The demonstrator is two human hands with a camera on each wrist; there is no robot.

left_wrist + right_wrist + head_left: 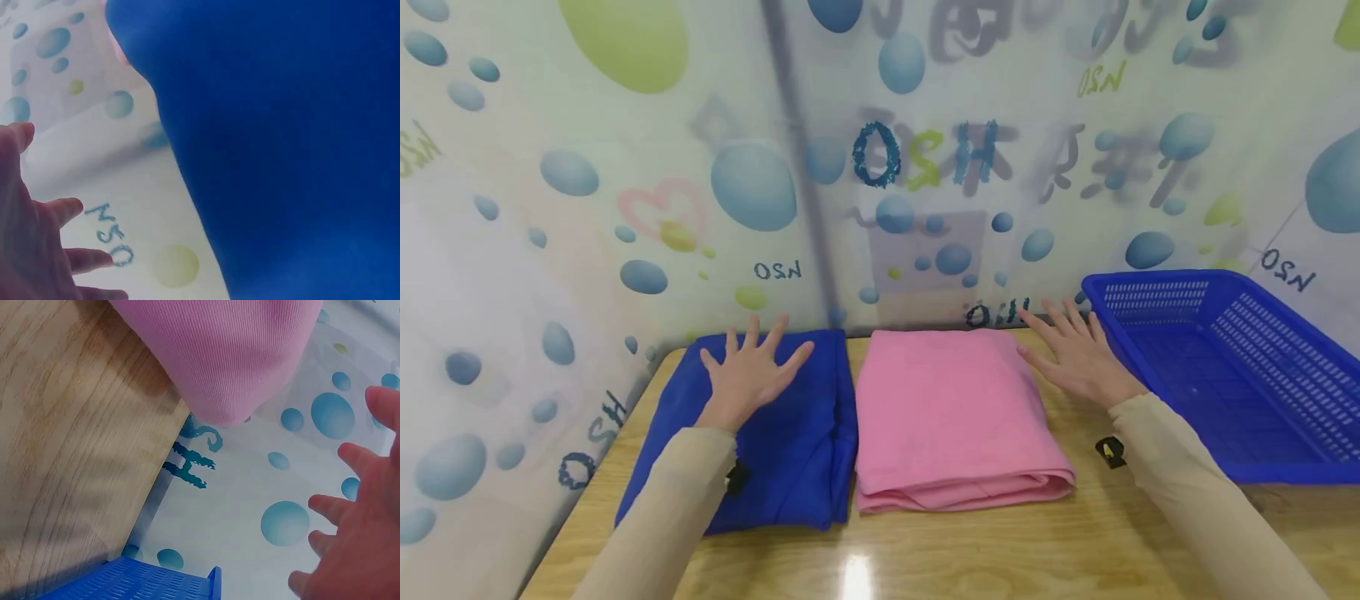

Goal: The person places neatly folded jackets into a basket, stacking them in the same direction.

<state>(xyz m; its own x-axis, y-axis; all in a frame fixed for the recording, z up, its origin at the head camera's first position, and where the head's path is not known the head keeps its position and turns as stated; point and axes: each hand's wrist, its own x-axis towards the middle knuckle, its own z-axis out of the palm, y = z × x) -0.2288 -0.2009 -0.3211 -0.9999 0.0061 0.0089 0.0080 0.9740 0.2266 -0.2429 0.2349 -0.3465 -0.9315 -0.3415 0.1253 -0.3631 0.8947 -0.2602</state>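
Note:
A folded blue cloth [782,450] lies on the left of the table, and it fills much of the left wrist view. Over its upper part is my left hand [747,379], fingers spread and holding nothing. Beside the blue cloth lies a folded pink cloth [951,412], its rolled fold edge facing me. My right hand [1082,354] hovers between the pink cloth and a blue plastic basket [1210,400], fingers spread and nothing in them. In the right wrist view the hand [356,512] stands apart from the pink cloth [231,356].
The wooden table [962,554] ends at a curtain [700,125] printed with bubbles and letters, which hangs behind and to the left. A small black tag with a yellow mark [1110,452] shows beside the right sleeve. The basket takes up the table's right side.

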